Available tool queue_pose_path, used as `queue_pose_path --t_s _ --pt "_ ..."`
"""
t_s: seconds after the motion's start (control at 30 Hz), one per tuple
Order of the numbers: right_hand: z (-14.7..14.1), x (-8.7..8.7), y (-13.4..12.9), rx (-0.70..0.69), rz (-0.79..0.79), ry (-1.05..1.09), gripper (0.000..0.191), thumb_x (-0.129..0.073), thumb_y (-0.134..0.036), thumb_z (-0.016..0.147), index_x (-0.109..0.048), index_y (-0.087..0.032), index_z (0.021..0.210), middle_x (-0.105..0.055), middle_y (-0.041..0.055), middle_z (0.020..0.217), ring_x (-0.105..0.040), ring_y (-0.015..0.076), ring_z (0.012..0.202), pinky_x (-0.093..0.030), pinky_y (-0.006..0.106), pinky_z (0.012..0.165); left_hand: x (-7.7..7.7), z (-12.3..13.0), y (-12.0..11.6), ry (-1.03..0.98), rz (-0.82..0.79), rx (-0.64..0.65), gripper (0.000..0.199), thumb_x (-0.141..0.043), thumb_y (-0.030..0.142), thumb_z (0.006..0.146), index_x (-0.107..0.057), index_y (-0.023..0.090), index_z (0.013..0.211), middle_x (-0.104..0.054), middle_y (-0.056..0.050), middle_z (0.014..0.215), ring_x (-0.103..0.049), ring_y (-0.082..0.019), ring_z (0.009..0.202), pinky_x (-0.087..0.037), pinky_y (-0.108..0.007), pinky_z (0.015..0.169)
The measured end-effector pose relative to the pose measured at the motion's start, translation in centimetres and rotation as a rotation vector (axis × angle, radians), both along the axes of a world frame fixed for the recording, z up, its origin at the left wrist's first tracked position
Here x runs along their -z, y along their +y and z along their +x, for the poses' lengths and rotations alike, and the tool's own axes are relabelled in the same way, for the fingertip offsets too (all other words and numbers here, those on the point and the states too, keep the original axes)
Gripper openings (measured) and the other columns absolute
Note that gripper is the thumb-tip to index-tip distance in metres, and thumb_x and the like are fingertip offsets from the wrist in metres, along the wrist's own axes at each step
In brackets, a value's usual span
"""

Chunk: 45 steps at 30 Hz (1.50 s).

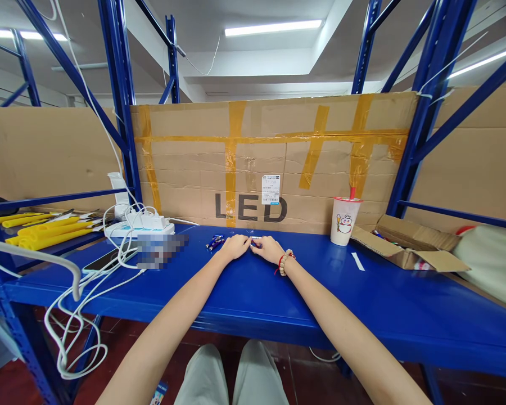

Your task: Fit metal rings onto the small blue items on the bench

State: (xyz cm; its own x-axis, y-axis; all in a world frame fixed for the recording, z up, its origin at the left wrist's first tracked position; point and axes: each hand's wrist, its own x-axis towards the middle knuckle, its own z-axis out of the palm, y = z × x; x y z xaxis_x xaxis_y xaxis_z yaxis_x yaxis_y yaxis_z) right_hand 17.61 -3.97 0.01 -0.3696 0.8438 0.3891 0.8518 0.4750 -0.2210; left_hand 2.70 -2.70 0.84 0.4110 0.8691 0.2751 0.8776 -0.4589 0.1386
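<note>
Both hands rest close together on the blue shelf (253, 287), near its back. My left hand (235, 247) is closed, palm down, its fingertips meeting a small item (256, 242) that is too small to name. From the right, my right hand (270, 249), with a beaded bracelet (285, 262) at the wrist, pinches the same small item. Just left of my left hand lie several small dark blue wrapped pieces (215, 242). What the fingers cover is hidden.
At left are a power strip (152, 225), tangled white cables (122, 253) and yellow-handled tools (54, 232). A paper cup (344, 222) with a red straw and an open cardboard box (409, 242) stand at right. Cardboard (185, 174) closes the back.
</note>
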Motion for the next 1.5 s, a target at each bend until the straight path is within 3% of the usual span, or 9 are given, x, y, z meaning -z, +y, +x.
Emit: queue_pose_path --t_s 0.53,0.73,0.93,1.23,1.5 --pt "0.4 0.1 0.5 -0.08 0.0 0.009 0.02 -0.047 -0.026 0.082 -0.062 -0.016 0.072 -0.051 -0.001 0.059 -0.039 0.0087 0.054 -0.022 0.021 0.05 0.1 -0.2 0.0 0.008 0.002 0.016 0.049 -0.019 0.039 0.093 -0.059 0.018 0.074 -0.066 -0.005 0.086 -0.061 -0.021 0.085 -0.045 -0.028 0.071" --pt "0.2 0.2 0.4 -0.059 0.021 0.017 0.023 -0.046 -0.031 0.085 -0.063 -0.017 0.079 -0.056 0.0 0.063 -0.044 0.0094 0.057 -0.024 0.021 0.049 0.2 -0.2 0.2 0.006 0.017 -0.021 0.047 -0.02 0.038 0.094 -0.062 0.019 0.088 -0.065 -0.006 0.097 -0.06 -0.022 0.094 -0.045 -0.029 0.076" --pt "-0.2 -0.2 -0.2 -0.017 0.08 0.001 0.029 -0.04 -0.036 0.09 -0.061 -0.02 0.103 -0.06 0.0035 0.086 -0.053 0.0126 0.074 -0.03 0.021 0.056 0.2 -0.4 0.8 0.012 0.052 -0.091 0.043 -0.021 0.035 0.094 -0.056 0.018 0.112 -0.06 -0.009 0.113 -0.055 -0.023 0.105 -0.043 -0.033 0.086" --pt "-0.1 -0.6 -0.5 -0.011 0.076 -0.119 0.028 -0.042 -0.033 0.09 -0.062 -0.019 0.101 -0.061 0.0064 0.091 -0.055 0.0151 0.081 -0.032 0.022 0.059 0.1 -0.6 0.5 0.039 0.064 -0.051 0.046 -0.02 0.038 0.094 -0.062 0.019 0.098 -0.064 -0.008 0.104 -0.058 -0.023 0.1 -0.045 -0.032 0.083" --pt "-0.4 -0.5 -0.6 0.0 0.062 -0.1 0.028 -0.041 -0.033 0.09 -0.058 -0.02 0.108 -0.064 0.0045 0.086 -0.057 0.0161 0.08 -0.029 0.023 0.055 -0.1 -0.4 0.2 0.044 0.063 -0.081 0.045 -0.019 0.037 0.094 -0.059 0.02 0.104 -0.062 -0.007 0.11 -0.056 -0.024 0.104 -0.045 -0.036 0.084"
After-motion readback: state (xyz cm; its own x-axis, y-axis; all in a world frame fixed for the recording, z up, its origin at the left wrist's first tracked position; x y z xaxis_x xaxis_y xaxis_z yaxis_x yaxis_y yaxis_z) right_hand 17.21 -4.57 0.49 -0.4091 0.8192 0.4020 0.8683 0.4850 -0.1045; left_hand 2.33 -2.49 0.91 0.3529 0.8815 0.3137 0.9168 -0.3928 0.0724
